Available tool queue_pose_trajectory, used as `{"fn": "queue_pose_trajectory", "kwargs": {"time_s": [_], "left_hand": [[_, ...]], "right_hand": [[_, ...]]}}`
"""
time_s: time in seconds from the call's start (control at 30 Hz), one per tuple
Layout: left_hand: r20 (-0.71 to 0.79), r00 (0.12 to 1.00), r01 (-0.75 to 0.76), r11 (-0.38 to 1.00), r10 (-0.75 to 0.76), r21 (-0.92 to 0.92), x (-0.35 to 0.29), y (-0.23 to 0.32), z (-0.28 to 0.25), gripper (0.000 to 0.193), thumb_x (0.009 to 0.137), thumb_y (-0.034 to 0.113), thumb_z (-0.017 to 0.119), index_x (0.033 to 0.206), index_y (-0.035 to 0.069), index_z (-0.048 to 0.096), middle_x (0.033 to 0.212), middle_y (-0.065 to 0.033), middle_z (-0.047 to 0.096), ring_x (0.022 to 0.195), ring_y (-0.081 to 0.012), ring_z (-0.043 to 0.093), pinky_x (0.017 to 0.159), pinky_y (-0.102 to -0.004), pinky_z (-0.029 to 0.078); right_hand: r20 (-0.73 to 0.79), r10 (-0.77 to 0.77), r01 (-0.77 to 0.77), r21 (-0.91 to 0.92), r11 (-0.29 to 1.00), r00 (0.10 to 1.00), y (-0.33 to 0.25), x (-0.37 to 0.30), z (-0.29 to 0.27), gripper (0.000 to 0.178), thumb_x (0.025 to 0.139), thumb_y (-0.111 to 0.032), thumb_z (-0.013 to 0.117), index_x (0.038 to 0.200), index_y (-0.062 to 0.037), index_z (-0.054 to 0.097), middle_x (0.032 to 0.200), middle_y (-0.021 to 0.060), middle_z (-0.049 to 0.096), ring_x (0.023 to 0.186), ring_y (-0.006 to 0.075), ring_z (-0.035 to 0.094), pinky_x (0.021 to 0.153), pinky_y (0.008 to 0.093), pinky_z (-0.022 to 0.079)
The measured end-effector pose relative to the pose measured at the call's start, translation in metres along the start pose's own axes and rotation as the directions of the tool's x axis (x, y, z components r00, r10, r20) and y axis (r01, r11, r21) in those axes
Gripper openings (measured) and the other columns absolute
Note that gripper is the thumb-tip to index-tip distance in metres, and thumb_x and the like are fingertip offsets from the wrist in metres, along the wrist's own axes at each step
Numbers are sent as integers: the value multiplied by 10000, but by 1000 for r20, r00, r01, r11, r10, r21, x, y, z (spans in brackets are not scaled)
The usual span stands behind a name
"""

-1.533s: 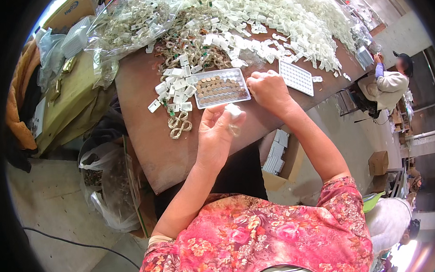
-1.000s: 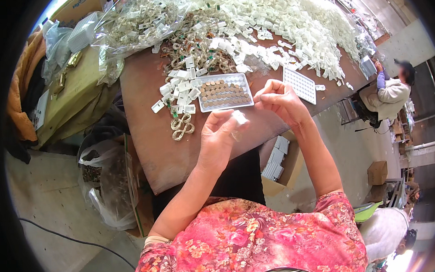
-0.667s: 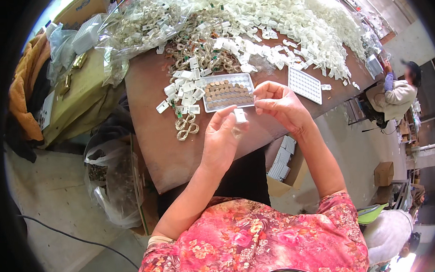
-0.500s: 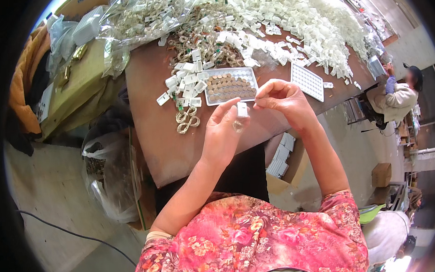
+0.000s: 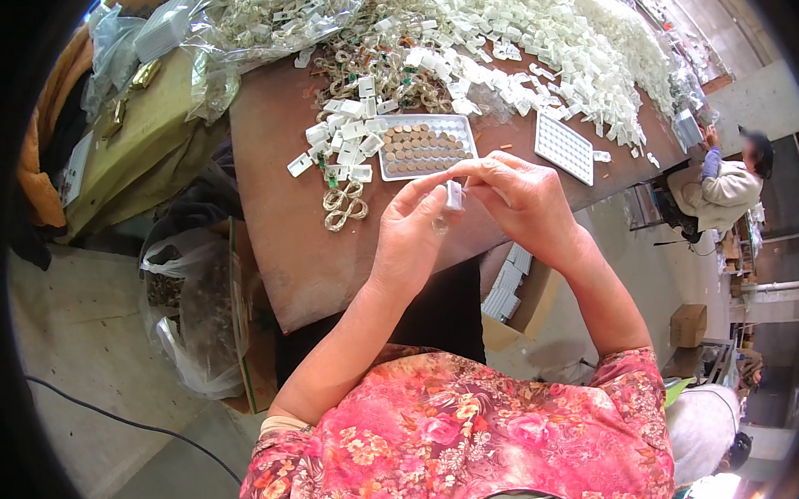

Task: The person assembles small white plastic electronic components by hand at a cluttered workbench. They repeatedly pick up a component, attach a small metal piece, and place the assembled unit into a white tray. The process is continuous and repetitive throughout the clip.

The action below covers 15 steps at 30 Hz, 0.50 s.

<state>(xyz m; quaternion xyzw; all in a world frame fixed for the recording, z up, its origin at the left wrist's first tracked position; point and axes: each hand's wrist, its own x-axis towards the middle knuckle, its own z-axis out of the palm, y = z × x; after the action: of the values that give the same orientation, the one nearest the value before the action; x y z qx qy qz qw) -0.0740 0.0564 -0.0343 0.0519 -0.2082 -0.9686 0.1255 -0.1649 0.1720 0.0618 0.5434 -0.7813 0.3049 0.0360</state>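
Note:
Above the table's near edge, my left hand (image 5: 408, 236) holds a small white plastic case (image 5: 454, 196) between thumb and fingers. A thin pale wire loop (image 5: 440, 223) hangs below the case. My right hand (image 5: 525, 197) is closed in a pinch, its fingertips against the right side of the case; whatever they hold is hidden. Just beyond my hands lies a white tray (image 5: 462, 123) with rows of round, button-cell-like discs (image 5: 424, 147), some of its hollows bare. Left of the tray are several white cases (image 5: 347, 137) in a pile, with coiled wires (image 5: 343, 206) in front.
A second white tray (image 5: 564, 147) lies to the right. Heaped white plastic parts (image 5: 569, 59) cover the table's far side. Below the near edge stands an open carton (image 5: 517, 285); a plastic bag (image 5: 195, 318) is at left. Another person (image 5: 723, 181) sits at far right.
My right hand has moved left and down onto the white case, closing the gap between my hands. The case has shifted slightly right and turned. The view has also shifted a little.

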Motion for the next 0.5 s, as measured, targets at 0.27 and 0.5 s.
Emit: {"fn": "queue_pose_trajectory", "kwargs": {"time_s": [0.27,0.5], "left_hand": [[23,999,-39,987,36,156,1,-5,-2,217,944,83,580,1144,6,616,1046,-52,647,907,-115,609,824,-280,506],[-3,1000,0,991,0,131,2,-4,-5,225,945,95,589,1142,-12,612,1029,-70,649,870,-135,620,818,-284,509]], "right_hand": [[188,-60,90,-156,984,980,-8,4,-10,285,765,4,609,1033,-89,633,817,88,637,704,293,640,591,357,527],[40,98,-100,44,994,994,-4,0,-2,169,805,-32,640,972,-52,623,852,112,649,747,305,649,646,344,535]]}}
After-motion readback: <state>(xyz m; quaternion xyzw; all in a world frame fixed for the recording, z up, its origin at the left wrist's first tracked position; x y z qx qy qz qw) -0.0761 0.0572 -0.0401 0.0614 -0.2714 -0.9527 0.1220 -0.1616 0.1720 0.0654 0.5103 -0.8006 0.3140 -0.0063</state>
